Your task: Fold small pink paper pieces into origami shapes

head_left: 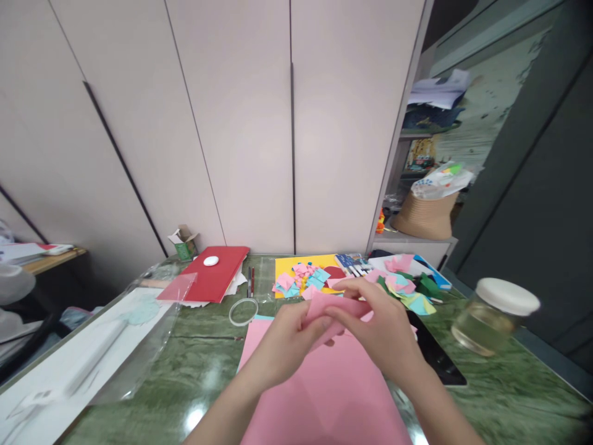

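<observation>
Pink sheet [324,395]: nearest of all, a large pink paper lying flat on the green marbled table [204,364], right under both forearms.
Left hand [287,343]: raised just above the big sheet, fingers curled in, thumb and fingertips nipping the lower left edge of a small pink paper piece [340,307].
Right hand [380,327]: meets the left one, its fingers closed on the same piece from the right and partly covering it.
Small pink paper piece: held in the air between the two hands, over the far end of the pink sheet, bent rather than flat.
Black tablet [435,355]: flat on the table just right of the right wrist, screen dark.
Glass jar [493,315]: further right, white lid on, pale liquid inside.
Clear film [139,346]: on the left, lying over a long white sheet [60,364].
Tape ring [243,311]: flat on the table just beyond the left hand.
Yellow sheet [296,269]: behind the hands, strewn with little pink and blue squares [303,278].
Scrap pile [407,287]: right of the yellow sheet, pink, green and pale blue bits heaped together.
Red folder [215,275]: left of the yellow sheet, a small white round thing [210,261] on top.
Cupboard doors [241,123]: pale panels rising behind the table.
</observation>
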`<state>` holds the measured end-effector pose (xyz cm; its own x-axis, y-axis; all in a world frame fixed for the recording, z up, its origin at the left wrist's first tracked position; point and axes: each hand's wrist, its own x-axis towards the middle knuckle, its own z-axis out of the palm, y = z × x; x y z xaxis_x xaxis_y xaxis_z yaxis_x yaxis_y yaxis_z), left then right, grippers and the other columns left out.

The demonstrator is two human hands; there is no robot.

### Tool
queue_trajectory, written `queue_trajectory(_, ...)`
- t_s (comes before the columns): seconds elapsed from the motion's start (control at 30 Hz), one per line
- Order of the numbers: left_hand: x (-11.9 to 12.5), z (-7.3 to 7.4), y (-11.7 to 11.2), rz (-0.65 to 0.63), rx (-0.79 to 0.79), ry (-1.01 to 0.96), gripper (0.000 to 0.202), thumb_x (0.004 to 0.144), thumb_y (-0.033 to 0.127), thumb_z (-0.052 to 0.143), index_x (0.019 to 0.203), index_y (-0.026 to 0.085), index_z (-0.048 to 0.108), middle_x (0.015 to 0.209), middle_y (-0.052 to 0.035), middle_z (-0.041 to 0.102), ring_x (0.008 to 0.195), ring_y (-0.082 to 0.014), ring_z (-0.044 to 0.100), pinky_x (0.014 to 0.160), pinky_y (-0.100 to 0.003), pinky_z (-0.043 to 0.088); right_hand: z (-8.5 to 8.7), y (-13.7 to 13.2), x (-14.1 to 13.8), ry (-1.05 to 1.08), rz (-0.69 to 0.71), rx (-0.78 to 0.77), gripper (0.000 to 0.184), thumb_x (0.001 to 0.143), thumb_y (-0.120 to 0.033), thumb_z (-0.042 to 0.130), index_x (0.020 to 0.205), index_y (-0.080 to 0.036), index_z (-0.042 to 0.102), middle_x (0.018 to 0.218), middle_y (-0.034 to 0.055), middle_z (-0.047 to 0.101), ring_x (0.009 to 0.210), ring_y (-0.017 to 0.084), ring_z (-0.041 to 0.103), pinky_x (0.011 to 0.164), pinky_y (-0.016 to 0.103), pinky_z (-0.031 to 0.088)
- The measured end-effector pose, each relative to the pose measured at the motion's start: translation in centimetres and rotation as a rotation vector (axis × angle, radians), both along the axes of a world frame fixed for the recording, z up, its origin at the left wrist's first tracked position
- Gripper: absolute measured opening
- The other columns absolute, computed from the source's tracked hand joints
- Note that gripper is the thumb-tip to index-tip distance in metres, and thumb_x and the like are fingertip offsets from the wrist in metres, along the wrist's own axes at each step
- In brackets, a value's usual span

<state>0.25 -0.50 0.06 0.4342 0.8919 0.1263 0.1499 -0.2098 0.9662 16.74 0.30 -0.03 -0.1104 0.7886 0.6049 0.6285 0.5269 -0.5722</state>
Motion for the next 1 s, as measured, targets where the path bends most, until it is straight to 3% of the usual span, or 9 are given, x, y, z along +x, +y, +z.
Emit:
queue_trajectory(0.2,-0.1,0.0,0.1,0.016,0.076,0.102,0.025,0.090,0.027,0.041,0.080,0.016,0.061,0.078,-0.0019,0.061,0.075,-0.0152,0.056,0.067,-0.027,0.043,0.1,0.0,0.1,-0.096,0.004,0.104,0.009,0.080,-0.025,0.064,0.073,-0.022,0.060,0.072,0.0000,0.061,0.076,0.020,0.052,0.072,0.035,0.036)
queue_trajectory(0.33,0.0,0.1,0.1,0.220,0.222,0.241,0.014,0.086,0.027,0.050,0.077,0.018,0.055,0.064,0.0029,0.052,0.063,-0.0126,0.048,0.057,-0.025,0.034,0.3,-0.2,0.3,-0.089,0.019,0.062,0.015,0.081,-0.028,0.063,0.068,-0.022,0.059,0.070,0.0001,0.060,0.075,0.020,0.050,0.069,0.034,0.034)
queue_trajectory(0.37,0.1,0.1,0.1,0.261,0.242,0.213,0.007,0.085,0.026,0.052,0.085,0.019,0.054,0.064,0.0038,0.053,0.063,-0.0127,0.049,0.058,-0.025,0.034,0.4,-0.2,0.4,-0.083,0.028,0.053,0.016,0.081,-0.029,0.063,0.068,-0.022,0.059,0.070,-0.0001,0.061,0.075,0.020,0.050,0.069,0.034,0.034)
queue_trajectory(0.43,0.2,-0.1,0.1,0.285,0.248,0.068,0.021,0.083,0.023,0.055,0.102,0.023,0.045,0.070,0.0048,0.058,0.068,-0.0132,0.054,0.063,-0.025,0.038,0.6,-0.3,0.5,-0.077,0.044,0.037,0.017,0.082,-0.029,0.063,0.067,-0.022,0.059,0.069,-0.0006,0.061,0.075,0.020,0.050,0.070,0.034,0.034)
queue_trajectory(0.5,0.3,-0.3,0.0,0.276,0.235,-0.096,0.028,0.083,0.020,0.055,0.104,0.025,0.037,0.077,0.0041,0.062,0.074,-0.0130,0.059,0.068,-0.025,0.042,1.0,-0.5,0.7,-0.072,0.058,0.013,0.018,0.082,-0.029,0.062,0.066,-0.022,0.057,0.068,-0.0008,0.060,0.074,0.019,0.050,0.070,0.034,0.034)
queue_trajectory(0.57,0.2,-0.5,0.0,0.268,0.260,-0.153,0.021,0.083,0.019,0.056,0.098,0.024,0.041,0.079,0.0028,0.063,0.072,-0.0121,0.060,0.068,-0.024,0.045,1.3,-0.6,0.8,-0.064,0.077,-0.023,0.020,0.083,-0.030,0.061,0.065,-0.022,0.057,0.067,-0.0008,0.060,0.074,0.019,0.050,0.070,0.034,0.035)
queue_trajectory(0.7,0.0,-0.3,-0.2,0.273,0.445,-0.041,0.008,0.083,0.017,0.057,0.076,0.021,0.060,0.078,0.0005,0.067,0.070,-0.0114,0.061,0.065,-0.022,0.047,1.6,-0.9,1.1,-0.038,0.109,-0.068,0.020,0.083,-0.032,0.060,0.065,-0.023,0.058,0.068,-0.0005,0.061,0.076,0.020,0.051,0.071,0.034,0.037)
queue_trajectory(0.87,-0.1,0.4,-0.8,0.214,0.529,0.001,0.017,0.081,0.014,0.061,0.086,0.025,0.072,0.092,-0.0010,0.074,0.087,-0.0155,0.067,0.082,-0.026,0.050,1.7,-1.1,1.2,-0.019,0.126,-0.069,0.018,0.085,-0.033,0.057,0.069,-0.024,0.061,0.070,0.0007,0.062,0.077,0.020,0.052,0.071,0.035,0.039)
queue_trajectory(1.0,0.0,0.2,-1.1,0.259,0.561,0.020,0.027,0.079,0.012,0.062,0.098,0.029,0.071,0.096,-0.0005,0.074,0.088,-0.0160,0.067,0.082,-0.027,0.052,1.3,-1.0,1.1,0.068,0.089,-0.024,0.010,0.083,-0.033,0.059,0.079,-0.025,0.063,0.084,0.0031,0.063,0.088,0.022,0.055,0.080,0.037,0.042)
